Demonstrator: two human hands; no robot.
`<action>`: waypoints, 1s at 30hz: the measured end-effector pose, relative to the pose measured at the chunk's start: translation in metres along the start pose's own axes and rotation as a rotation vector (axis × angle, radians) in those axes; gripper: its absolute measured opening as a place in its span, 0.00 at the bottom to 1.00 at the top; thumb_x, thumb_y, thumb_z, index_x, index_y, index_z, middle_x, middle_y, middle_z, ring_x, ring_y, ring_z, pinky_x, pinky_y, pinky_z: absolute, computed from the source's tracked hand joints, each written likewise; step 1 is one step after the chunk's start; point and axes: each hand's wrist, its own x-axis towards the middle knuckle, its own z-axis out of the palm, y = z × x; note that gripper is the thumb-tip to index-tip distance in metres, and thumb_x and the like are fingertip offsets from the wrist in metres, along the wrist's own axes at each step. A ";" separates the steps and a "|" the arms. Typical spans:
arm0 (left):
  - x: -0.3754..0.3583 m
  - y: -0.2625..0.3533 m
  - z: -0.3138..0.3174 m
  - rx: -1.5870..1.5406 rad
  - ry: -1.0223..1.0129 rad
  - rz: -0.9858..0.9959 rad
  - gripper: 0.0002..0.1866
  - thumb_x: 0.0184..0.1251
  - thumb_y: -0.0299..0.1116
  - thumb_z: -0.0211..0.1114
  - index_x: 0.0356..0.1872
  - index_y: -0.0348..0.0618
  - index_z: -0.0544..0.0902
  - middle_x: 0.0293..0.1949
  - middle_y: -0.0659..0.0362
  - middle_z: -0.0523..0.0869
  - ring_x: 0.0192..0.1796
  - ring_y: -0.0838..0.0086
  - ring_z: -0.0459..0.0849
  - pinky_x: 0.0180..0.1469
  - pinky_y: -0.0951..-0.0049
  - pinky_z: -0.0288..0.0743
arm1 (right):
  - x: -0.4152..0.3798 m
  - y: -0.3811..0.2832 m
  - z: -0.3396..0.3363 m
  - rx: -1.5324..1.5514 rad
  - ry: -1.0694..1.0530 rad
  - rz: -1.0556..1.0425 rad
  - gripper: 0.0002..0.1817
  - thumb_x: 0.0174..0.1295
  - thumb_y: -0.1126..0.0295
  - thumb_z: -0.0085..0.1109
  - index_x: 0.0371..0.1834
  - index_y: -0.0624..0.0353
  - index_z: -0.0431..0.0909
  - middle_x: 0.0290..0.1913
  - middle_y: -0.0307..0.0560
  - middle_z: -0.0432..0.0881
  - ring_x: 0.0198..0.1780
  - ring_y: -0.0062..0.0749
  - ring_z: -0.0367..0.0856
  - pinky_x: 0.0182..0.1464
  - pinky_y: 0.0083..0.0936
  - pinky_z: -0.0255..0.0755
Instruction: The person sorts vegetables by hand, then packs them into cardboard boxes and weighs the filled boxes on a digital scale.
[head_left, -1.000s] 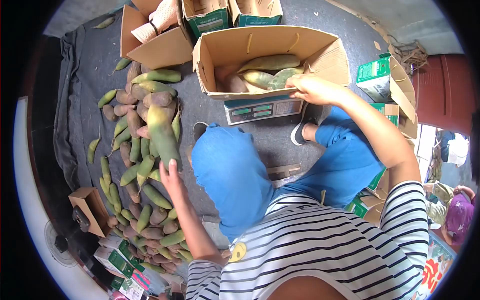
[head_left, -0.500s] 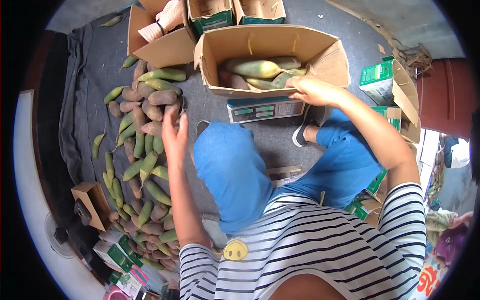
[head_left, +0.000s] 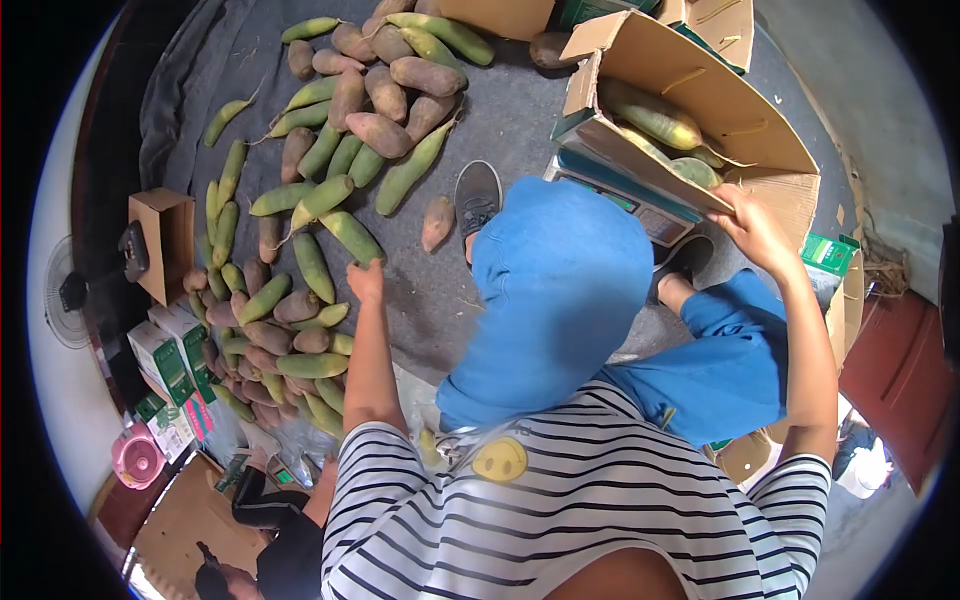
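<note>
My left hand (head_left: 367, 281) is at the lower end of a long green radish (head_left: 350, 236) on the floor, its fingers closed round the tip and partly hidden. Around it lies a pile of green radishes and brownish-red ones (head_left: 378, 134). My right hand (head_left: 748, 226) grips the near rim of an open cardboard box (head_left: 770, 135), fingers closed over the edge. Inside the box are several large green radishes (head_left: 652, 112). The box rests on a scale (head_left: 652, 217), whose display and keys partly show beneath it.
A lone reddish root (head_left: 437, 223) lies near my shoe (head_left: 478, 192). Green cartons (head_left: 163, 362), a small open box (head_left: 168, 240) and a pink fan (head_left: 138, 455) stand at the left. Another person's dark-clothed arm (head_left: 268, 508) shows at the lower left.
The view has swung, so the box appears further right. My left hand has moved down along the pile to a green radish and closed on it. My right hand stays on the box rim.
</note>
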 end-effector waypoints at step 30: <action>-0.092 0.113 -0.034 -1.295 -0.810 -0.671 0.19 0.61 0.43 0.60 0.46 0.41 0.74 0.42 0.55 0.80 0.42 0.67 0.79 0.41 0.64 0.74 | -0.005 0.023 0.011 0.001 0.073 -0.117 0.13 0.56 0.71 0.57 0.44 0.63 0.72 0.41 0.56 0.77 0.46 0.51 0.75 0.46 0.39 0.69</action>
